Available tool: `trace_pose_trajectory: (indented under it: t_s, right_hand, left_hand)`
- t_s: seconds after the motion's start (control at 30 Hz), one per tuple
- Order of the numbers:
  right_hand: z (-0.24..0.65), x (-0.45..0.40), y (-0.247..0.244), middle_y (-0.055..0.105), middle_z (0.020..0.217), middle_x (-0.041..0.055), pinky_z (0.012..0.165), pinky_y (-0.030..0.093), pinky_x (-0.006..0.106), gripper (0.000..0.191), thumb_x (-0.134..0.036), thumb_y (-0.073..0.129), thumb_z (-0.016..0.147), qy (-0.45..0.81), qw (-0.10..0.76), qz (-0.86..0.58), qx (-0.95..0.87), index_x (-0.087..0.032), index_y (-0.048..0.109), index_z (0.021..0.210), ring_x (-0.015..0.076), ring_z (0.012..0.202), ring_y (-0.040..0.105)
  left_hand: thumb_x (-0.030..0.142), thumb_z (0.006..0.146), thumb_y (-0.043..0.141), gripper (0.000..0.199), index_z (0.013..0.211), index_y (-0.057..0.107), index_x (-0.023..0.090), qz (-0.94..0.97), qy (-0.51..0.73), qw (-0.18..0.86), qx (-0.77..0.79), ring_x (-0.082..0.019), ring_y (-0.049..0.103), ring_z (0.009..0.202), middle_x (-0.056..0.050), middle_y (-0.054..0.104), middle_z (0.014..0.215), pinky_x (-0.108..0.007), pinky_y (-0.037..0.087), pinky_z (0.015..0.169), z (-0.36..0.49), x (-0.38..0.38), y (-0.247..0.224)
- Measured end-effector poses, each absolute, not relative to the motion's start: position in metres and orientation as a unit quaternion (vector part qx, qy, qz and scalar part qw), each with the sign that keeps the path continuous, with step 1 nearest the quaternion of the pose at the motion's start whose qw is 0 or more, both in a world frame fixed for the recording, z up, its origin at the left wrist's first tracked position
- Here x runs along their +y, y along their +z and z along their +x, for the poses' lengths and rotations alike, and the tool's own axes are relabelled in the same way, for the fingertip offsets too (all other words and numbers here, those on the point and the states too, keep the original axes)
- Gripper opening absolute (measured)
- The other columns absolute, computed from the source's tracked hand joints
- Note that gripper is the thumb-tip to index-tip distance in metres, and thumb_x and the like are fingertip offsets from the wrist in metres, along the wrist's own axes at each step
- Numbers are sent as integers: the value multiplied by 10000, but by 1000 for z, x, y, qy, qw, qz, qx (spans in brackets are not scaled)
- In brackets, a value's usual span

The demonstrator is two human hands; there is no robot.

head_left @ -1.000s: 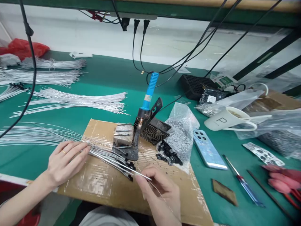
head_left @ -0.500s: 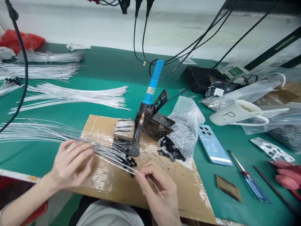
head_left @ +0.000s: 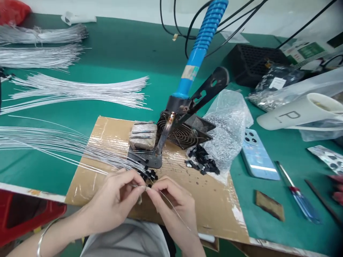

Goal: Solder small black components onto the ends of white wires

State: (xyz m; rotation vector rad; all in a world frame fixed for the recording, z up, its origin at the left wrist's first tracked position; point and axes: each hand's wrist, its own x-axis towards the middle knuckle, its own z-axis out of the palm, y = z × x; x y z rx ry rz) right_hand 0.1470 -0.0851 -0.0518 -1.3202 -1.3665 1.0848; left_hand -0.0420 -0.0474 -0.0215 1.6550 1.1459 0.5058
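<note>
Over the cardboard's front part, my left hand [head_left: 114,200] and my right hand [head_left: 175,205] meet fingertip to fingertip. My left thumb and index finger pinch the end of a white wire. A thin silvery wire [head_left: 175,212] is pinched in my right hand and trails down across the palm; it looks like solder wire. Just behind the fingertips lie small black connectors [head_left: 150,174] on the ends of a fanned bundle of white wires [head_left: 72,142]. Behind them a blue-handled soldering iron [head_left: 197,53] leans in its stand, tip downward. What sits exactly between the fingertips is hidden.
Beside the stand is a pale block [head_left: 143,141] with metal rods. More white wire bundles [head_left: 80,89] lie at left. Rightward are loose black parts [head_left: 202,160], a bubble-wrap bag [head_left: 225,125], a phone [head_left: 258,157], a screwdriver [head_left: 298,194] and a mug [head_left: 297,114].
My left hand has moved right, off the wire bundle, and closed beside my right fingertips. My right hand keeps its pinch on the thin wire. The view has tilted down and closer.
</note>
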Motion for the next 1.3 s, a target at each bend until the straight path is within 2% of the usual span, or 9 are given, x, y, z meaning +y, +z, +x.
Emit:
trace_pose_trajectory:
  t_s: [0.23, 0.4, 0.53, 0.8, 0.9, 0.97, 1.07, 1.13, 1.3]
  right_hand:
    - [157, -81, -58, 588, 705, -2, 579, 392, 279, 414, -428, 478, 1095, 506, 464, -509, -518, -195, 682, 819, 139, 600, 536]
    - [157, -78, -55, 547, 702, -15, 544, 348, 266, 329, -295, 587, 1050, 483, 446, -516, -549, -204, 604, 734, 127, 605, 498]
    - [155, -76, -54, 551, 723, -16, 545, 348, 262, 273, -211, 591, 1033, 444, 456, -510, -578, -207, 603, 759, 125, 622, 510]
    - [148, -80, -63, 559, 713, -26, 559, 376, 251, 258, -191, 600, 1030, 412, 470, -541, -563, -213, 605, 773, 119, 619, 521]
    - [144, -83, -64, 558, 674, -34, 537, 379, 252, 286, -254, 634, 1030, 433, 487, -555, -517, -209, 638, 748, 108, 562, 510]
    - [142, -85, -63, 613, 700, -14, 559, 435, 260, 314, -385, 612, 1049, 468, 517, -557, -451, -211, 725, 813, 125, 582, 569]
    - [142, -87, -60, 724, 793, 45, 658, 539, 308, 580, -610, 403, 1082, 534, 561, -542, -328, -218, 814, 965, 183, 693, 676]
    - [143, -87, -58, 735, 761, 54, 661, 540, 313, 658, -630, 351, 1087, 543, 564, -552, -287, -210, 829, 919, 184, 670, 674]
    - [143, -83, -52, 692, 710, 32, 595, 510, 278, 377, -484, 645, 1011, 510, 527, -584, -349, -210, 840, 839, 159, 608, 635]
  left_hand:
    - [314, 1035, 540, 244, 864, 669, 198, 629, 202, 567, 493, -159, 539, 645, -8, 630, 722, -282, 382, 585, -37, -43, -17]
    - [307, 1027, 541, 237, 858, 666, 199, 624, 186, 575, 495, -161, 540, 660, -10, 630, 728, -278, 385, 587, -38, -42, -16]
    - [314, 1028, 544, 237, 864, 668, 196, 617, 184, 583, 496, -157, 547, 667, -8, 637, 735, -266, 402, 587, -36, -42, -15]
    - [325, 1011, 561, 229, 871, 688, 195, 602, 189, 572, 524, -167, 561, 676, -23, 653, 753, -275, 411, 582, -31, -46, -18]
    - [359, 993, 580, 258, 836, 693, 189, 587, 205, 577, 530, -161, 547, 634, -26, 641, 715, -274, 388, 546, -28, -46, -19]
    - [364, 979, 593, 257, 833, 707, 186, 572, 225, 584, 530, -157, 545, 617, -33, 654, 711, -274, 385, 536, -26, -45, -20]
    - [363, 951, 615, 245, 829, 730, 184, 561, 246, 582, 535, -162, 554, 609, -47, 673, 708, -270, 373, 512, -25, -43, -20]
    - [362, 932, 629, 241, 807, 737, 186, 561, 250, 572, 543, -166, 555, 606, -50, 670, 692, -264, 350, 486, -25, -41, -19]
    - [352, 921, 648, 221, 800, 748, 197, 558, 256, 565, 551, -163, 550, 599, -47, 676, 687, -257, 319, 463, -26, -40, -19]
